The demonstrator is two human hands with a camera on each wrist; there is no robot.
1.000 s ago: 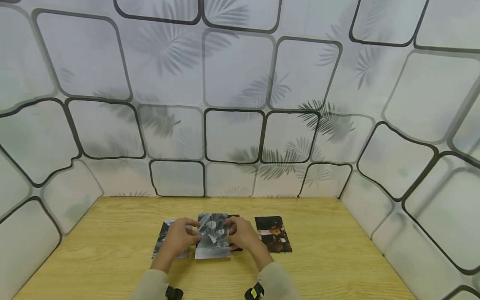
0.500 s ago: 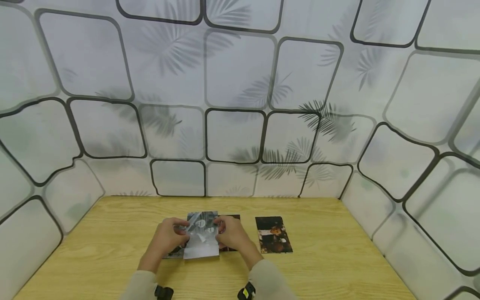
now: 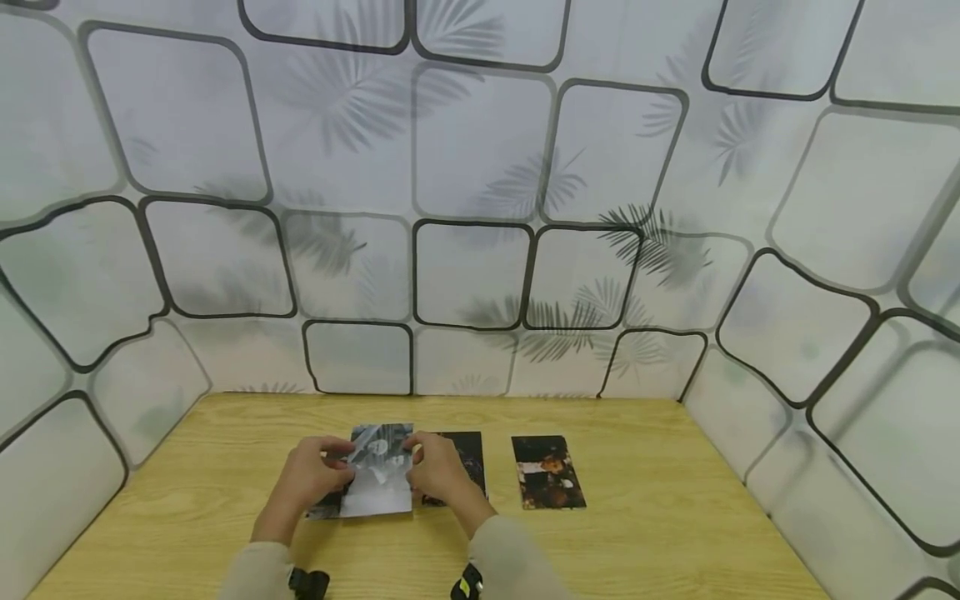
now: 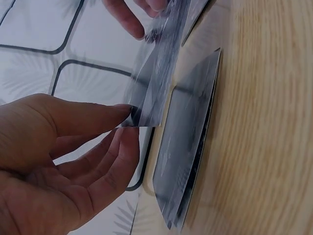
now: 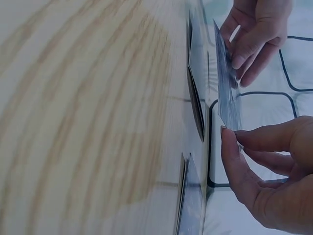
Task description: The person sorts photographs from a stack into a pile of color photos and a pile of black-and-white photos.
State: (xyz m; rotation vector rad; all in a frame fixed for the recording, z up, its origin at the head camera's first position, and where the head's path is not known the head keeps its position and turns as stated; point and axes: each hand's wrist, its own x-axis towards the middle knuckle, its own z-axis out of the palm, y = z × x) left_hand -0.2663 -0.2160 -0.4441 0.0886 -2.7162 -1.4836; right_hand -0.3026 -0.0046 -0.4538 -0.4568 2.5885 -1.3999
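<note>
A black-and-white photo print [image 3: 381, 479] is held up between both hands, above the table, in the head view. My left hand [image 3: 311, 477] pinches its left edge between thumb and fingers, and my right hand [image 3: 437, 469] pinches the opposite edge. The wrist views show the held print [image 4: 155, 78] raised over another grey print [image 4: 188, 137] lying on the wood. From above, the held print covers much of that lower print [image 3: 324, 506]. A dark photo print [image 3: 471, 458] lies just right of it, partly hidden by my right hand.
Farther right on the wooden table [image 3: 660, 500] lies a dark, colourful photo print [image 3: 550, 472]. A pale curtain [image 3: 472, 275] with rounded squares and leaf shapes stands behind the table and along its sides.
Both hands have carried the held print to the left, from in front of the middle print to over the left one. More of the middle dark print now shows.
</note>
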